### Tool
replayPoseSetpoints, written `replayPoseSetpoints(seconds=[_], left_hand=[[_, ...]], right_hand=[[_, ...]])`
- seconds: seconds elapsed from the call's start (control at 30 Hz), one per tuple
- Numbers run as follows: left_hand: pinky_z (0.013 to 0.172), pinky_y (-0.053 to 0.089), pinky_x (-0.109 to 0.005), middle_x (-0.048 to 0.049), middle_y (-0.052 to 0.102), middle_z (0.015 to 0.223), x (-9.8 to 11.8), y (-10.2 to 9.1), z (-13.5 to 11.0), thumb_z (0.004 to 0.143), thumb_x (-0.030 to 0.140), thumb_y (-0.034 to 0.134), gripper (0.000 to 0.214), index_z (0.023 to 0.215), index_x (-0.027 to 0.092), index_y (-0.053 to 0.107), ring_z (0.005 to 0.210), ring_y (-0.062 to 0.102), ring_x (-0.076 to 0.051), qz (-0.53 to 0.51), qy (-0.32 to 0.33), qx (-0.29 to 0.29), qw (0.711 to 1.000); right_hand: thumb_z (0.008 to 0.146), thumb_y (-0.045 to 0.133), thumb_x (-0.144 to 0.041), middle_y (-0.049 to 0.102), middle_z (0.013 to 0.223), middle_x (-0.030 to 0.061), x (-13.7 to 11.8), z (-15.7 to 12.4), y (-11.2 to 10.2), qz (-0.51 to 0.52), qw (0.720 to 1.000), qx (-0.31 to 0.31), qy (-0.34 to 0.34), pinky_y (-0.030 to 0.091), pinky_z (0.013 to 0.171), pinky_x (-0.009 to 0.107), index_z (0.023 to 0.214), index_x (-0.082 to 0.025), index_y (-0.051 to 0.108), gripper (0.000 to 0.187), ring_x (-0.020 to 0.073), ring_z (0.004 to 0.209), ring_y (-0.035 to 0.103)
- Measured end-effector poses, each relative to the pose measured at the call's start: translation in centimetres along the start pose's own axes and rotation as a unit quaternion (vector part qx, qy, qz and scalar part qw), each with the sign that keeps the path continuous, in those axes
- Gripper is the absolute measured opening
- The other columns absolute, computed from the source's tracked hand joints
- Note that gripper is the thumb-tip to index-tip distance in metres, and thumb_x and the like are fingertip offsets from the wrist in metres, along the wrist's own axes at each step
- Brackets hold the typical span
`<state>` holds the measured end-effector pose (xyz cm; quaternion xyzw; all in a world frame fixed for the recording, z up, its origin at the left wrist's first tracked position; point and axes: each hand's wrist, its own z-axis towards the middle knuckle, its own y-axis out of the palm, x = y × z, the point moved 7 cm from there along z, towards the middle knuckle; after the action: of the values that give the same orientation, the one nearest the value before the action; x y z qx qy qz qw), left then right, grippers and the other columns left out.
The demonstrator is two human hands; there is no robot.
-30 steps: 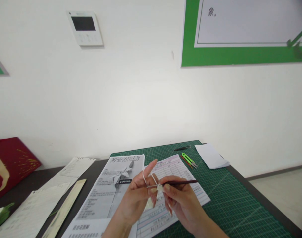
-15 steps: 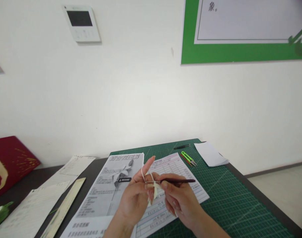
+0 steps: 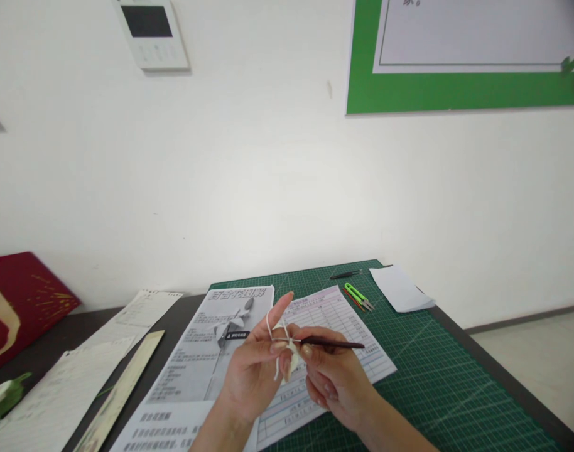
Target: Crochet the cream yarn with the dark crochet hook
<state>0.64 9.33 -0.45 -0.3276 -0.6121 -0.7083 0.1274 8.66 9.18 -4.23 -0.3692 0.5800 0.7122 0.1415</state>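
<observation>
The printed sheet [image 3: 193,359] is lying left, probably for easy reading. My left hand [image 3: 250,380] is pinching the small pale piece [image 3: 294,362] between both hands, its raised forefinger likely tensioning the yarn [image 3: 269,325]. My right hand [image 3: 341,376] is closing pen-like around the hook [image 3: 331,342], apparently for fine control. Beyond, the snips [image 3: 356,294] are resting on the mat [image 3: 428,361], seemingly within reach.

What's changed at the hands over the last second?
The crochet hook in the right hand and the white piece have shifted slightly left; the handle end sits lower. A yarn strand now shows below the left thumb. Yarn stays looped around the left hand's index finger; the green snips lie unmoved.
</observation>
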Motion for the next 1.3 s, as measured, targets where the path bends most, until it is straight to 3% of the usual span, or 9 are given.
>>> replayPoseSetpoints(seconds=[0.23,0.5,0.73,0.93,1.13,1.3], left_hand=[[0.055,0.042,-0.019,0.0008,0.064,0.055,-0.4,0.1,0.1,0.063,0.007,0.067,0.051,0.113,0.019,0.065,0.05,0.055,-0.009,0.033,-0.002,-0.001,0.999],[0.056,0.043,-0.017,0.001,0.063,0.057,-0.7,-0.2,0.1,0.063,0.002,0.064,0.054,0.114,0.02,0.063,0.053,0.057,-0.008,-0.051,-0.004,-0.006,0.999],[0.063,0.045,-0.022,0.0022,0.056,0.056,-0.8,-0.7,0.1,0.062,0.002,0.062,0.061,0.121,0.018,0.057,0.06,0.055,-0.011,-0.06,0.005,0.018,0.998],[0.058,0.044,-0.022,0.0027,0.056,0.057,-0.8,-0.6,0.3,0.063,0.002,0.061,0.064,0.124,0.018,0.054,0.056,0.053,-0.01,-0.038,0.015,0.017,0.999],[0.058,0.043,-0.023,0.0024,0.057,0.054,-0.9,-0.7,0.4,0.065,0.002,0.059,0.067,0.128,0.019,0.049,0.055,0.054,-0.011,-0.03,0.021,0.01,0.999],[0.057,0.038,-0.023,0.0012,0.058,0.052,-0.7,-0.4,0.5,0.068,0.003,0.058,0.064,0.129,0.018,0.049,0.052,0.05,-0.011,-0.019,0.03,0.004,0.999]], right_hand=[[0.066,0.077,-0.027,0.049,0.036,-0.0101,-0.1,0.1,-0.4,-0.009,1.0,0.013,-0.019,0.028,0.024,0.011,0.084,-0.019,0.073,0.02,-0.0014,0.024,0.018],[0.068,0.076,-0.029,0.038,0.032,-0.0137,0.4,0.0,-0.1,-0.042,0.999,-0.013,0.007,0.027,0.026,0.011,0.099,-0.021,0.068,0.033,0.0004,0.025,0.02],[0.077,0.069,-0.03,0.037,0.031,-0.015,0.9,-0.1,0.1,-0.036,0.998,-0.03,0.046,0.026,0.028,0.012,0.129,-0.025,0.048,0.056,0.002,0.026,0.016],[0.074,0.071,-0.027,0.041,0.038,-0.0137,1.3,-0.2,-0.2,-0.033,0.998,-0.003,0.049,0.026,0.029,0.013,0.126,-0.024,0.049,0.056,0.0021,0.028,0.019],[0.077,0.068,-0.029,0.036,0.032,-0.015,1.0,-0.1,-0.5,-0.059,0.997,0.008,0.039,0.024,0.03,0.013,0.122,-0.021,0.051,0.048,0.0025,0.028,0.019],[0.066,0.076,-0.027,0.05,0.051,-0.0104,-0.2,-0.2,-0.3,-0.079,0.997,0.005,-0.005,0.027,0.032,0.014,0.117,-0.023,0.053,0.056,0.0013,0.033,0.025]])
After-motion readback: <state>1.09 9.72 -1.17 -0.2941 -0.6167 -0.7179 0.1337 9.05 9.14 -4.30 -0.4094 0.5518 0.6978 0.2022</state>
